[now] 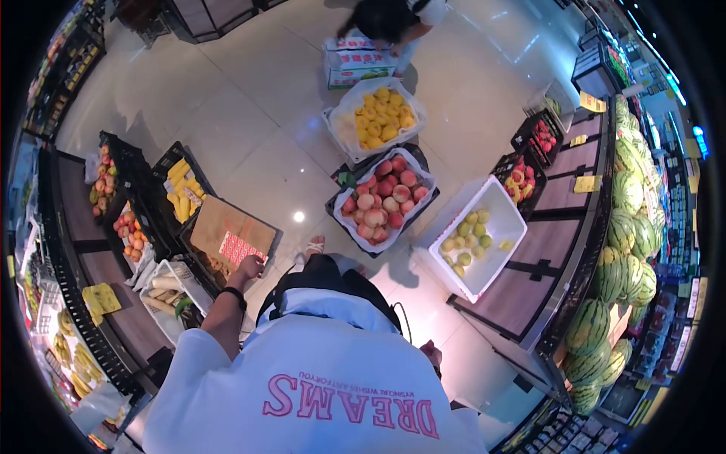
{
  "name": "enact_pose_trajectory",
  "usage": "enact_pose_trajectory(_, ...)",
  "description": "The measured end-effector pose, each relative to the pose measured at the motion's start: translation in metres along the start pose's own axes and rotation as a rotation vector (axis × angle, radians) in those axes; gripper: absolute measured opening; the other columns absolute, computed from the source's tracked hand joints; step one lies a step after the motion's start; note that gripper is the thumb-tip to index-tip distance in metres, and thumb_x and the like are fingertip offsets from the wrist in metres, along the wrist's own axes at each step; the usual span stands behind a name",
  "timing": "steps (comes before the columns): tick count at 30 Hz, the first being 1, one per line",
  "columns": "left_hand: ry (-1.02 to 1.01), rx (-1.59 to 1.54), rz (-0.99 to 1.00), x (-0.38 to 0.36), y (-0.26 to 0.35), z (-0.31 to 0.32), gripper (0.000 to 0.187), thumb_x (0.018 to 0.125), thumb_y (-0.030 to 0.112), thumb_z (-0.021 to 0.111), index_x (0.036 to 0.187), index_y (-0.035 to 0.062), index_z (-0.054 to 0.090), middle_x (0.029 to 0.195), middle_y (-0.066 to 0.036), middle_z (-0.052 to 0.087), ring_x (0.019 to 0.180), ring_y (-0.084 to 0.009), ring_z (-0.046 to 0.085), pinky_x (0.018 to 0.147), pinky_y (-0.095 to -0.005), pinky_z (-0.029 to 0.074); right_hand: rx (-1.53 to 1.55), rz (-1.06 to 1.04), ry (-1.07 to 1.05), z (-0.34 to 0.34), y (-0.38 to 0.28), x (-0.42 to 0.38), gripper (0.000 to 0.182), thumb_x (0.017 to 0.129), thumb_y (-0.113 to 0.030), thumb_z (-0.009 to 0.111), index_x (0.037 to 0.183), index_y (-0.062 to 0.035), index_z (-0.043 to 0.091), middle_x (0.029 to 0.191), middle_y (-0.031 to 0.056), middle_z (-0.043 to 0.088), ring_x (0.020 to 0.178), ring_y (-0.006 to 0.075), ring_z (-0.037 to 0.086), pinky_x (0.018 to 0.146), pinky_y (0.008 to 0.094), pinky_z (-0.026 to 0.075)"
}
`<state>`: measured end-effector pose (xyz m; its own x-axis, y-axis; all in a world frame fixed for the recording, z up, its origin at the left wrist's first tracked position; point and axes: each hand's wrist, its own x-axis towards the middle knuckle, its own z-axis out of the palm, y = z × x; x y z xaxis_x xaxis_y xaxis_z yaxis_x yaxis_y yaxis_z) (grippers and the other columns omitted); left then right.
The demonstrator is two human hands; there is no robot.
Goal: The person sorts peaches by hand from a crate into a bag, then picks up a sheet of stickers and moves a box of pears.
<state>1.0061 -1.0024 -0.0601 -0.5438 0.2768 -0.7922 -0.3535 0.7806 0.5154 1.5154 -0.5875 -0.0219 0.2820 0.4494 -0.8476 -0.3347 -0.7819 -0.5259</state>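
Observation:
My left hand point(252, 266), with a dark band on its wrist, is at the near edge of a brown cardboard flap point(219, 227). Its fingers are closed on that edge, beside a red-and-white printed patch point(240, 248). Under the flap, brown produce point(215, 266) partly shows in a box. At my right side, my right hand point(431, 353) hangs with curled fingers, and whether anything is in them is hidden. To the left hand's near side stands a white crate point(170, 321) of long pale vegetables.
Ahead on the floor stand crates of peaches point(382, 200) and yellow fruit point(384, 117). A white foam box point(484, 261) of green fruit is at right, near stacked watermelons point(609, 276). Yellow corn point(184, 185) sits left. Another person point(382, 19) bends over cartons point(359, 64).

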Motion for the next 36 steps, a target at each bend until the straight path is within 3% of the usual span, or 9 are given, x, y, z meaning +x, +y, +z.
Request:
enact_pose_trajectory(9,0.026,-0.029,-0.051,-0.011,-0.012,-0.003,0.024,0.08,0.007,0.054,0.1,-0.0059,0.059,0.073,-0.017,0.064,0.058,-0.0229,0.065,0.052,-0.0328,0.053,0.018,0.303,-0.212,0.039,-0.013,0.023,0.013,0.081,0.004,0.049,0.085,-0.0034,0.059,0.074,0.0044,0.061,0.065,0.0153,0.059,0.058,0.0261,0.05)
enact_pose_trajectory(18,0.031,0.009,-0.018,-0.015,-0.001,0.006,0.027,0.078,0.004,0.058,0.103,-0.0063,0.058,0.07,-0.016,0.064,0.059,-0.0222,0.065,0.051,-0.0327,0.052,0.133,0.289,0.015,0.043,-0.007,0.003,0.015,0.083,0.001,0.049,0.088,-0.0058,0.061,0.071,0.0059,0.061,0.063,0.0155,0.059,0.058,0.0301,0.05)
enact_pose_trajectory(20,-0.008,-0.123,0.02,0.012,-0.044,0.01,0.025,0.072,0.003,0.061,0.096,-0.003,0.061,0.069,-0.014,0.064,0.058,-0.0205,0.063,0.051,-0.033,0.051,-1.369,-0.438,-0.224,0.035,-0.005,-0.036,0.018,0.091,-0.016,0.047,0.082,-0.0049,0.059,0.066,0.0066,0.058,0.06,0.0146,0.058,0.049,0.0271,0.046)
enact_pose_trajectory(21,-0.065,0.318,0.349,0.038,-0.082,0.008,0.02,0.065,0.002,0.063,0.085,0.0021,0.064,0.068,-0.011,0.063,0.057,-0.0197,0.059,0.051,-0.0348,0.05,-1.222,-0.3,-0.137,-0.005,0.02,0.044,0.029,0.095,-0.029,0.04,0.087,-0.0082,0.059,0.066,0.0081,0.058,0.058,0.0159,0.057,0.047,0.0329,0.044)
enact_pose_trajectory(23,-0.062,-0.009,0.248,0.065,-0.12,0.026,0.014,0.06,0.009,0.068,0.073,0.0067,0.065,0.064,-0.008,0.06,0.058,-0.0199,0.057,0.055,-0.0378,0.049,-1.221,-0.406,-0.217,0.029,0.024,0.017,0.029,0.095,-0.029,0.041,0.086,-0.0082,0.059,0.065,0.0078,0.058,0.057,0.0157,0.056,0.047,0.0327,0.043)
enact_pose_trajectory(25,-0.055,0.275,0.254,0.044,-0.101,0.012,0.042,0.052,-0.001,0.074,0.092,0.001,0.063,0.087,-0.006,0.065,0.076,-0.0154,0.06,0.061,-0.0364,0.05,-1.011,-0.311,-0.27,0.071,0.034,0.018,0.029,0.095,-0.029,0.041,0.084,-0.0081,0.058,0.064,0.0074,0.057,0.056,0.0156,0.056,0.046,0.0326,0.043)
enact_pose_trajectory(29,-0.236,0.618,0.294,0.047,-0.079,0.017,0.016,0.071,0.016,0.063,0.08,0.0039,0.068,0.08,-0.011,0.067,0.068,-0.02,0.064,0.062,-0.0366,0.05,-0.873,-0.237,-0.332,0.131,0.04,0.011,0.029,0.094,-0.029,0.042,0.081,-0.0079,0.058,0.062,0.0067,0.056,0.054,0.0153,0.054,0.045,0.0324,0.042)
enact_pose_trajectory(32,-0.056,0.169,-0.059,0.027,-0.051,0.017,0.019,0.076,0.017,0.059,0.085,0.0026,0.068,0.082,-0.012,0.067,0.066,-0.0195,0.065,0.06,-0.0341,0.051,-0.836,-0.219,-0.351,0.145,0.039,0.015,0.029,0.094,-0.029,0.043,0.079,-0.0078,0.057,0.061,0.0062,0.056,0.053,0.0151,0.053,0.045,0.0322,0.042)
enact_pose_trajectory(36,-0.027,0.218,-0.016,0.02,-0.034,0.01,0.021,0.078,0.015,0.054,0.086,-0.0001,0.067,0.077,-0.013,0.067,0.065,-0.02,0.066,0.06,-0.0321,0.051,-0.816,-0.217,-0.369,0.146,0.036,0.018,0.03,0.093,-0.029,0.044,0.076,-0.0077,0.057,0.059,0.0056,0.055,0.051,0.0149,0.051,0.044,0.032,0.041)
